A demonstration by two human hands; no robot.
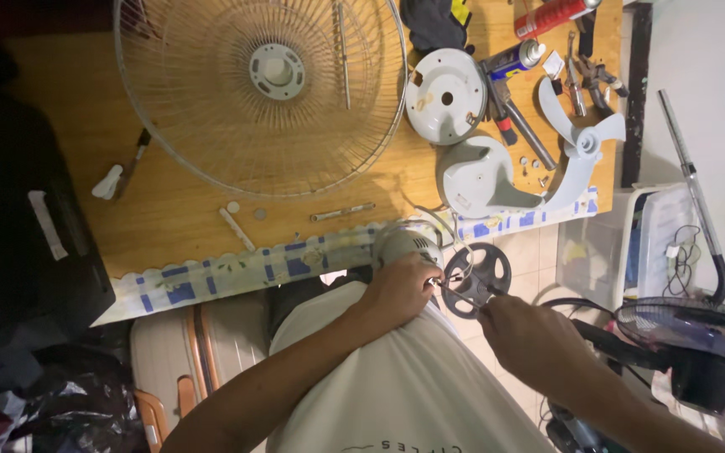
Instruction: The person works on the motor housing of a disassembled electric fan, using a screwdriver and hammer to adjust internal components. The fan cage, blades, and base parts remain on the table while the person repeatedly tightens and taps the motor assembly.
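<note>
Both hands work the dark round spoked metal plate (476,278): left hand (398,291) fingers clamped on the white fan motor housing (407,243), right hand (530,340) fingers pinched on a thin tool at the plate. Fastening seems in hand; next likely calls for steady turning

Bench: wooden table (169,201), edged with a blue-checked cloth strip (237,270).
Centre: round wire fan guard (260,88), lying flat.
Right of guard: white round cover (445,95); grey motor housing (480,178); pale fan blade (581,138).
Far edge: spray cans (518,59), red can (551,15), pliers (585,80), black cloth (434,21).
Floor, right: standing fan (698,335); clear plastic bin (606,252).
</note>
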